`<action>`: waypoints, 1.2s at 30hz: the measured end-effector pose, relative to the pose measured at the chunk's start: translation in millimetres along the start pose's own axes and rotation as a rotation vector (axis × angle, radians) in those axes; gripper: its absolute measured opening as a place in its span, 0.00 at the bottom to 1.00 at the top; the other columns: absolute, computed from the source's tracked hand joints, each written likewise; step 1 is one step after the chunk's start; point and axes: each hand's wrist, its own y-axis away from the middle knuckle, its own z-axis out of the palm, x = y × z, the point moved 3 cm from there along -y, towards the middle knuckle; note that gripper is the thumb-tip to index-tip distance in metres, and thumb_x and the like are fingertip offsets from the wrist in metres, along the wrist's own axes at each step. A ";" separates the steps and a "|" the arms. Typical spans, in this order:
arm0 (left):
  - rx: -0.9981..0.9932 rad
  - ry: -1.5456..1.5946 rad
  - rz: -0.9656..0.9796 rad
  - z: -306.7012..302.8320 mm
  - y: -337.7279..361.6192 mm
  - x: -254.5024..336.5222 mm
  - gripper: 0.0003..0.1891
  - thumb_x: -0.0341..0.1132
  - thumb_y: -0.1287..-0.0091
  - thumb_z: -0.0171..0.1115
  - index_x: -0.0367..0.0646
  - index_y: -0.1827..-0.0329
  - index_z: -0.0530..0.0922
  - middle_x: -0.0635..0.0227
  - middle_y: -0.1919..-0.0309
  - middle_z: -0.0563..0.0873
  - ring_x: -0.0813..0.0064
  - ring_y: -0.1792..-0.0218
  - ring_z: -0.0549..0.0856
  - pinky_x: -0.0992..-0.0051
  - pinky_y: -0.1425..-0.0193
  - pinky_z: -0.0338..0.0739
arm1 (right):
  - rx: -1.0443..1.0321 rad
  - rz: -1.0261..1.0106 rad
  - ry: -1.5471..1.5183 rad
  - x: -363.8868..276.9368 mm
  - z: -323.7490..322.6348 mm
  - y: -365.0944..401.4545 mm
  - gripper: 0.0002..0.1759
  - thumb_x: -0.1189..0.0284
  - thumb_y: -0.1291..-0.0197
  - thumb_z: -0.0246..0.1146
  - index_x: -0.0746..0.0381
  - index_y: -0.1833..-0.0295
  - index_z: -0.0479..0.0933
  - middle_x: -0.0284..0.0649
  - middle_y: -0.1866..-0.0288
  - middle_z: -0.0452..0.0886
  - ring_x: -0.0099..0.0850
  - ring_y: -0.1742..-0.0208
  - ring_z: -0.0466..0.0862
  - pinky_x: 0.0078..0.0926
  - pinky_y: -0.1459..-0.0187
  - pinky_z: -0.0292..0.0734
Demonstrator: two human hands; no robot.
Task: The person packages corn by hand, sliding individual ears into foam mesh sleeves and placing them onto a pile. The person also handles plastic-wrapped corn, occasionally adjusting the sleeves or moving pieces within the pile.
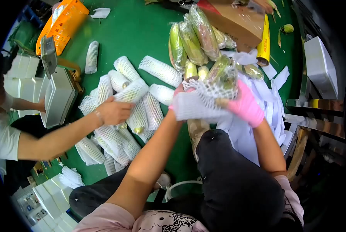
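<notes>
Both my hands wear pink gloves and meet over my lap. My left hand grips a white foam net sleeve at its left end. My right hand holds a plastic-wrapped corn cob and the sleeve's open mouth; the cob's lower end sits inside the net. Several more wrapped cobs lie just beyond on the green floor.
A co-worker's hand at the left grasps a netted cob above a pile of netted cobs. White trays, an orange crate, a cardboard box, a yellow film roll and flat white sleeves surround me.
</notes>
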 end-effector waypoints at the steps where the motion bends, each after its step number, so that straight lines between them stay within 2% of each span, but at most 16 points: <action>1: -0.109 -0.204 0.110 -5.1 14.7 9.5 0.31 0.54 0.37 0.61 0.42 0.38 0.73 0.59 0.44 0.81 0.66 0.43 0.79 0.66 0.34 0.68 | -0.069 0.029 -0.280 4.9 16.8 12.6 0.38 0.71 0.49 0.74 0.68 0.34 0.65 0.37 0.48 0.79 0.24 0.47 0.78 0.27 0.44 0.75; 2: -0.219 -0.411 0.220 -1.8 27.4 12.6 0.32 0.55 0.37 0.60 0.43 0.36 0.72 0.59 0.42 0.81 0.67 0.39 0.78 0.67 0.30 0.66 | -0.128 0.052 -0.279 16.1 26.5 20.4 0.37 0.69 0.49 0.74 0.67 0.35 0.67 0.40 0.49 0.80 0.26 0.48 0.79 0.27 0.45 0.75; 3: -0.308 -0.110 0.198 18.5 34.4 -4.5 0.34 0.56 0.38 0.62 0.46 0.33 0.71 0.60 0.36 0.75 0.64 0.31 0.69 0.70 0.24 0.55 | -0.187 0.072 -0.280 22.9 35.5 25.5 0.37 0.67 0.50 0.74 0.66 0.36 0.68 0.42 0.49 0.81 0.27 0.49 0.81 0.27 0.45 0.76; 5: -0.114 -0.454 0.366 46.2 53.7 -33.7 0.30 0.47 0.35 0.61 0.46 0.32 0.68 0.65 0.33 0.73 0.64 0.31 0.69 0.65 0.23 0.53 | -0.119 -0.073 0.366 13.3 34.3 32.7 0.30 0.66 0.48 0.72 0.64 0.40 0.72 0.45 0.52 0.82 0.33 0.54 0.83 0.27 0.49 0.78; 6: -0.094 -0.114 0.147 50.1 57.2 -17.4 0.26 0.48 0.29 0.54 0.46 0.31 0.68 0.66 0.33 0.72 0.64 0.32 0.70 0.62 0.25 0.58 | -0.080 -0.144 0.690 6.1 32.3 37.1 0.27 0.65 0.46 0.71 0.62 0.42 0.74 0.46 0.54 0.82 0.36 0.56 0.84 0.28 0.51 0.78; 9: -0.172 0.201 0.101 61.8 59.2 -52.4 0.25 0.46 0.28 0.51 0.42 0.32 0.67 0.62 0.35 0.74 0.63 0.36 0.74 0.63 0.29 0.64 | -0.008 -0.252 0.817 -5.8 20.7 40.2 0.18 0.64 0.42 0.66 0.59 0.48 0.78 0.49 0.60 0.81 0.44 0.61 0.82 0.32 0.57 0.79; 13: -0.248 0.654 0.061 94.5 46.8 -140.8 0.24 0.44 0.25 0.47 0.37 0.33 0.66 0.56 0.38 0.76 0.62 0.42 0.79 0.66 0.35 0.71 | 0.462 -0.499 0.690 -21.2 4.3 23.9 0.14 0.64 0.40 0.65 0.61 0.53 0.80 0.44 0.65 0.82 0.36 0.65 0.83 0.31 0.63 0.78; 14: -0.064 0.258 0.289 109.6 40.2 -156.1 0.26 0.40 0.31 0.53 0.36 0.33 0.66 0.52 0.39 0.76 0.56 0.42 0.79 0.66 0.34 0.71 | 0.423 -0.325 0.499 -15.2 -3.2 18.2 0.14 0.65 0.40 0.65 0.62 0.53 0.81 0.42 0.64 0.83 0.32 0.64 0.83 0.29 0.62 0.78; 17: 0.044 -0.045 0.422 88.9 56.5 -102.0 0.30 0.37 0.36 0.57 0.36 0.31 0.64 0.51 0.41 0.76 0.54 0.43 0.78 0.66 0.36 0.72 | 0.353 0.086 -0.068 6.5 -18.6 16.7 0.14 0.66 0.38 0.64 0.65 0.53 0.81 0.36 0.62 0.84 0.26 0.62 0.83 0.26 0.59 0.77; 19: -0.128 0.995 0.046 90.5 47.3 -88.5 0.29 0.41 0.33 0.55 0.36 0.32 0.65 0.52 0.41 0.76 0.56 0.44 0.79 0.67 0.38 0.73 | 0.358 0.215 -0.415 23.8 -18.3 31.2 0.15 0.67 0.34 0.60 0.67 0.52 0.81 0.32 0.62 0.83 0.25 0.63 0.81 0.25 0.58 0.76; 20: -0.220 1.509 -0.176 96.9 44.0 -83.4 0.28 0.43 0.31 0.54 0.35 0.32 0.66 0.53 0.40 0.77 0.57 0.45 0.80 0.67 0.39 0.74 | 0.252 0.100 -0.052 44.8 -24.1 33.0 0.15 0.66 0.34 0.60 0.67 0.51 0.80 0.32 0.61 0.83 0.25 0.63 0.81 0.25 0.58 0.76; 21: -0.260 1.254 -0.167 94.8 43.5 -77.8 0.28 0.47 0.30 0.52 0.35 0.33 0.67 0.54 0.41 0.77 0.60 0.46 0.81 0.68 0.40 0.74 | 0.201 -0.039 0.304 65.8 -29.6 35.5 0.16 0.65 0.34 0.61 0.67 0.49 0.80 0.33 0.61 0.83 0.26 0.64 0.80 0.24 0.58 0.77; 25: -0.261 0.144 0.263 99.7 26.6 -98.9 0.31 0.56 0.24 0.41 0.33 0.37 0.71 0.61 0.47 0.82 0.76 0.53 0.82 0.74 0.46 0.76 | 0.250 0.143 -0.621 89.1 -29.0 39.9 0.17 0.64 0.34 0.62 0.67 0.48 0.79 0.35 0.61 0.83 0.24 0.63 0.80 0.24 0.58 0.76; 27: -0.351 0.508 0.046 98.3 24.9 -79.5 0.31 0.54 0.24 0.43 0.32 0.37 0.71 0.61 0.48 0.82 0.77 0.53 0.82 0.75 0.47 0.76 | 0.252 0.140 -0.814 64.4 -30.2 35.2 0.16 0.66 0.32 0.59 0.66 0.47 0.78 0.34 0.62 0.82 0.24 0.62 0.79 0.25 0.59 0.76; 32: -0.119 1.039 -0.132 94.5 33.4 -69.6 0.31 0.55 0.25 0.46 0.31 0.37 0.70 0.62 0.47 0.81 0.77 0.50 0.80 0.75 0.44 0.75 | 0.123 0.190 -0.363 108.7 -13.2 50.7 0.23 0.68 0.31 0.55 0.69 0.35 0.69 0.43 0.39 0.76 0.31 0.40 0.76 0.28 0.38 0.71; 36: 0.038 1.178 -0.114 106.2 47.5 -74.6 0.33 0.55 0.28 0.53 0.33 0.34 0.68 0.62 0.44 0.80 0.73 0.46 0.79 0.72 0.39 0.73 | -0.018 0.089 0.006 113.9 -1.7 60.9 0.22 0.70 0.30 0.53 0.67 0.35 0.69 0.45 0.39 0.77 0.32 0.40 0.77 0.31 0.38 0.72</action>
